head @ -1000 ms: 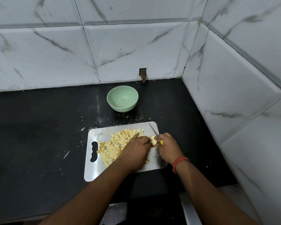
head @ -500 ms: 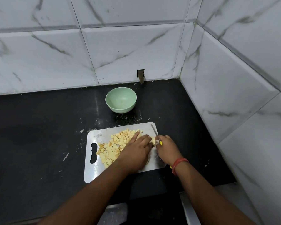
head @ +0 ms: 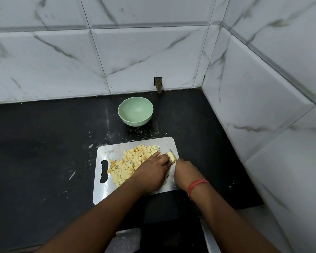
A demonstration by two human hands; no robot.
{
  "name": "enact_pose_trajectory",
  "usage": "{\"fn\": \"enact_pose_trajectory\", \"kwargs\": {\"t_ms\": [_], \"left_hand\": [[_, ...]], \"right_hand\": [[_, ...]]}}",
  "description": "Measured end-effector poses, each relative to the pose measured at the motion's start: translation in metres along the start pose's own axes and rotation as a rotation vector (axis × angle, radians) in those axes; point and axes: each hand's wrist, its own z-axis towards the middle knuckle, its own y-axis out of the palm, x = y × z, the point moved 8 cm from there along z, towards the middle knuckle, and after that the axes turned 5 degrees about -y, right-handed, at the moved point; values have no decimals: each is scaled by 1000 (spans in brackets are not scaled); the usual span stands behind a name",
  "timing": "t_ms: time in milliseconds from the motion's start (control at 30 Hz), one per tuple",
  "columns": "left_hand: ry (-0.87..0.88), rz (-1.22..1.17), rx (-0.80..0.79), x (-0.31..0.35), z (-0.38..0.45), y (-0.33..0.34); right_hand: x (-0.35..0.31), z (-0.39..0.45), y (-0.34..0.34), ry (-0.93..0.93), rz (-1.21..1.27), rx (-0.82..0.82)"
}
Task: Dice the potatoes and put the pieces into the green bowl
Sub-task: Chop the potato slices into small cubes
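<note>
1. Head view looks down on a black tabletop [head: 44,152] in a corner of white marble-pattern wall tiles [head: 135,52].
2. On the near middle of the tabletop lies a metal cutting board [head: 106,190], with a handle cutout [head: 104,171] at its left end.
3. A heap of diced potato pieces [head: 131,161] covers the middle of the board, spreading from the near left toward the far right.
4. The left hand [head: 153,172] lies over the right part of the heap, fingers curled down onto a larger potato piece [head: 171,155] near the board's far right edge, holding it in place.
5. The right hand [head: 185,173] is closed round the handle of a knife [head: 172,154], just right of the left hand; the handle itself is mostly hidden in the fist.
6. The blade runs from the right hand toward the far side and lies against the right side of the held potato piece.
7. A red thread band [head: 196,186] circles the right wrist.
8. The green bowl [head: 135,111] stands upright on the tabletop beyond the board, apart from it, near the back wall; no potato shows inside it.
9. White specks and smears mark the tabletop between bowl and board.
10. A small dark opening [head: 158,84] sits in the back wall just above the tabletop, to the far right of the bowl.
</note>
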Motion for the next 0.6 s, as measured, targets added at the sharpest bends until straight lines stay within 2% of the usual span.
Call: {"fn": "enact_pose_trajectory", "kwargs": {"t_ms": [167,333,467,600], "left_hand": [[24,23,10,0,1,-1],[16,56,-2,-1,3,4],[8,54,-9,-2,1,8],[6,-8,9,-6,4,3]], "right_hand": [[0,11,9,155,113,-97],[7,-4,24,189,53,-203],[25,-40,36,121,59,-196],[26,-50,18,27,97,-17]]}}
